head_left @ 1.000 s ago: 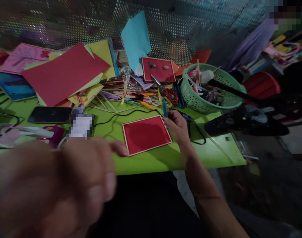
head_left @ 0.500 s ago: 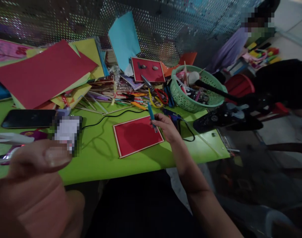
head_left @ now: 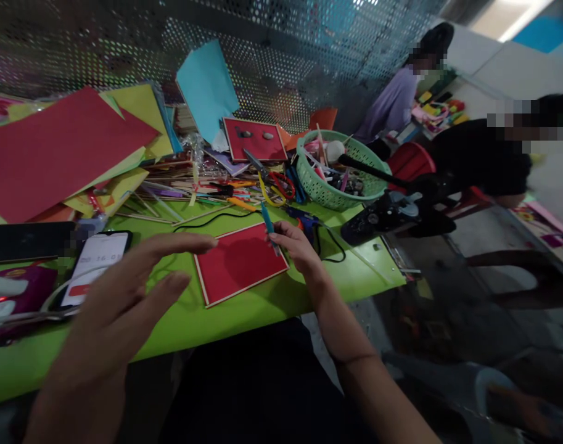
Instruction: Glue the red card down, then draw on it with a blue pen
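My right hand [head_left: 297, 246] is closed around a slim blue utility knife [head_left: 266, 219], with its greyish tip pointing down at the panel. Below it, a red rectangular panel [head_left: 237, 265] edged with thin pale strips lies flat on the green table [head_left: 170, 330]. My left hand [head_left: 137, 296] is open and holds nothing. Its index finger stretches over the panel's left edge, and the thumb is apart below it; from this view I cannot tell whether the finger touches the panel. A phone [head_left: 96, 262] showing a timer lies partly hidden behind that hand.
A glue gun [head_left: 304, 217], scissors [head_left: 279, 188] and a green basket [head_left: 336, 196] of supplies stand behind the panel. Coloured paper [head_left: 68, 148] and a second red panel [head_left: 256, 145] lie further back. A black stand [head_left: 378, 216] is at right. Two people sit beyond.
My left hand has moved right from the near left corner toward the panel, its fingers now stretched out. The right hand still holds the blue knife over the panel. The view has shifted right.
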### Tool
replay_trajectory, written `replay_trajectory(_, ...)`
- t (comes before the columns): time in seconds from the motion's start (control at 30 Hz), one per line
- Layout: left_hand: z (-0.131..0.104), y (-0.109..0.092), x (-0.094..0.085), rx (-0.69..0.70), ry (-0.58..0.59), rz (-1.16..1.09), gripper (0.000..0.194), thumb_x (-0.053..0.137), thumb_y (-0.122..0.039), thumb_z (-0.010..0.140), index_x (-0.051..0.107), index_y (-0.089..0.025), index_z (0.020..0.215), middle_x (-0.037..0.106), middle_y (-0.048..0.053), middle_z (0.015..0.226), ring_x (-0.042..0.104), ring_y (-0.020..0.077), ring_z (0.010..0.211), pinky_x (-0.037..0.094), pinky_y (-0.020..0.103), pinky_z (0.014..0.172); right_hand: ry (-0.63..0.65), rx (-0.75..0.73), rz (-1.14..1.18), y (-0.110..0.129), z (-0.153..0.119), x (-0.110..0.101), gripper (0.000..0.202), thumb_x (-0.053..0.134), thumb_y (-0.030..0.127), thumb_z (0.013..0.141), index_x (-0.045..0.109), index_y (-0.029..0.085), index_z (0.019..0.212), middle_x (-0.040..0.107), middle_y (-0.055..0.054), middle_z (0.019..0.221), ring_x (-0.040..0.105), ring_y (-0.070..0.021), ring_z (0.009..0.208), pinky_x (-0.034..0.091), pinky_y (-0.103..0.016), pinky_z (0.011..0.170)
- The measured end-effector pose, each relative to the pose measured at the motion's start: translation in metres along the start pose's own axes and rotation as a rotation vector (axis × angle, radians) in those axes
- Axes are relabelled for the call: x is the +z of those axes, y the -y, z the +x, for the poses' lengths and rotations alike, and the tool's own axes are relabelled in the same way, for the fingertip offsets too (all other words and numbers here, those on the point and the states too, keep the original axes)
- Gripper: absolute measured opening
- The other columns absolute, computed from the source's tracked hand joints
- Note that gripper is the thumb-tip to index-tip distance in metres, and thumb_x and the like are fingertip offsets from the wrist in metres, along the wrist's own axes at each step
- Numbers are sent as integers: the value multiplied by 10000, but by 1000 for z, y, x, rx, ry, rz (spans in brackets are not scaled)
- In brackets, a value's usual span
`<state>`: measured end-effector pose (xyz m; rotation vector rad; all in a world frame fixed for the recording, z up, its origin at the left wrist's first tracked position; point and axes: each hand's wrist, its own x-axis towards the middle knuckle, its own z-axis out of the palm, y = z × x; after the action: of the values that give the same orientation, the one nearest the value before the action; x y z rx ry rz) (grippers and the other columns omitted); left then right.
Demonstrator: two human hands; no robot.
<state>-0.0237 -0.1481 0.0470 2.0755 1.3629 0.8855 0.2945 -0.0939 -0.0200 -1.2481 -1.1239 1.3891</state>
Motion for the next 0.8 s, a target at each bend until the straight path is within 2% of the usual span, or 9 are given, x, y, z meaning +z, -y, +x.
replay_trajectory(0.1,29,14,30,-1,217,138,531,439,-561,1003,568,-261,1422,640,48,1440,587,273,1321,473,453,1127,-22,21,-11,0,1,0,267,772,411,729,654,217,869,700,11,803,601,-125,688,482,-236,606)
replay_trajectory(0.17,30,34,46,-15,335,288,589,435,-501,1018,453,-208,1529,528,109,1564,496,291,1429,397,500,1194,-28,31,-28,1,1,-1,279,770,428,722,647,221,862,705,11,801,605,-128,688,476,-234,594)
replay_trajectory(0.27,24,58,61,-11,386,503,673,485,-457,1005,347,-178,1601,369,167,1670,339,362,1539,300,598,1228,-36,35,-39,2,1,-1,295,767,442,710,646,219,862,704,9,788,596,-126,667,455,-226,566)
replay_trajectory(0.37,24,67,69,39,416,575,722,501,-483,999,304,-180,1624,289,164,1706,281,354,1569,255,593,1250,-52,28,-34,1,-2,-2,283,766,438,714,642,215,837,692,11,761,574,-117,635,444,-223,557)
replay_trajectory(0.47,32,69,72,115,444,557,739,480,-501,1010,268,-165,1634,289,146,1709,272,322,1577,253,559,1261,-87,15,-16,-4,-10,-3,276,767,434,729,639,215,840,681,13,762,564,-113,630,420,-217,535)
replay_trajectory(0.63,43,68,73,210,463,525,699,449,-496,1027,310,-142,1613,310,143,1701,322,344,1551,272,575,1245,-158,-22,-52,-22,-27,-8,289,758,448,764,635,215,883,659,20,762,541,-112,624,426,-232,572)
replay_trajectory(0.8,53,62,75,197,434,547,642,455,-485,1022,393,-182,1584,385,115,1668,343,322,1547,246,588,1257,-248,-175,-323,-24,-31,-13,242,650,466,895,618,229,927,620,27,783,549,-148,709,447,-271,669)
